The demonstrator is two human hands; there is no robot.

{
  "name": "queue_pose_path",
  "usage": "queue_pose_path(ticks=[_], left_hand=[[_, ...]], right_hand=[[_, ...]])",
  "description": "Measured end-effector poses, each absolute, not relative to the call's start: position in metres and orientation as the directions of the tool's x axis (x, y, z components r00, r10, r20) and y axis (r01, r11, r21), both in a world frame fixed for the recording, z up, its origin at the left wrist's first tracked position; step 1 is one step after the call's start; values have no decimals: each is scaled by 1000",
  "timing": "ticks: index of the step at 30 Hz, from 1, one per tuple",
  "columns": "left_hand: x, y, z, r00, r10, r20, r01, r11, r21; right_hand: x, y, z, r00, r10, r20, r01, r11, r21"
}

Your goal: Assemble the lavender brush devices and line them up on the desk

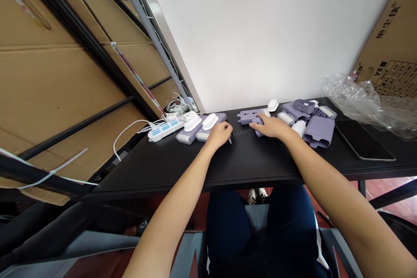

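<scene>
My left hand [220, 134] is closed in a pinch over the black table, with a sliver of a small purple piece [230, 140] showing at its fingertips. Between the two hands lies what looks like a thin coil spring [241, 132]. The fingers of my right hand [267, 126] are closed around a small purple plastic part [258, 127], partly hidden by them. Just behind that part is a purple slotted frame [248, 116]. Beside my left hand are two purple-and-clear casings with a white oval cap [210, 121] and another white cap [193, 123] on top.
Purple housings [318, 131], white pieces [299, 127] and a purple ring-shaped part [304, 105] are piled on the right. A dark tablet [364, 140] and clear plastic wrap [368, 95] lie beyond them. A power strip [167, 129] with cables sits at the left, and a white wall [260, 30] rises behind.
</scene>
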State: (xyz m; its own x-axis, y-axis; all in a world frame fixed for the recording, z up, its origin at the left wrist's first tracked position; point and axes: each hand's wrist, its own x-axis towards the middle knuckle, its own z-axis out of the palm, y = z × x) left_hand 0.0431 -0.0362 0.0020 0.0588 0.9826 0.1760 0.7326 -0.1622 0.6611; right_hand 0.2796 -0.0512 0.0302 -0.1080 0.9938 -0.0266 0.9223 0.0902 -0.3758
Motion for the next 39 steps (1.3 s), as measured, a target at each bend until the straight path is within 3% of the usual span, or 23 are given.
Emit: queue_pose_path(ticks=[5, 9, 13, 20, 27, 32, 36, 39], left_hand=[[43, -37, 1, 78, 982, 170, 784, -166, 598], [44, -38, 3, 78, 980, 184, 781, -175, 599], [46, -40, 5, 43, 968, 247, 761, -192, 620], [45, -40, 5, 69, 916, 394, 709, -323, 627], [51, -27, 5, 130, 856, 500, 730, -424, 536], [80, 8, 21, 438, 800, 411, 761, -573, 303], [97, 40, 25, 543, 827, 147, 774, -560, 296], [103, 51, 25, 505, 857, 103, 807, -511, 296]], right_hand=[[284, -48, 32, -81, 997, 15, 933, 81, -351], [299, -39, 35, 61, 986, 153, 917, 5, -399], [315, -30, 27, 127, 955, 266, 964, -56, -259], [319, 1, 6, 59, 971, 231, 995, -38, -95], [320, 21, 1, 49, 970, 240, 992, -20, -123], [324, 18, 2, 38, 967, 253, 991, -4, -135], [325, 16, 5, 53, 966, 254, 988, -14, -153], [321, 12, 7, 74, 966, 246, 983, -28, -183]])
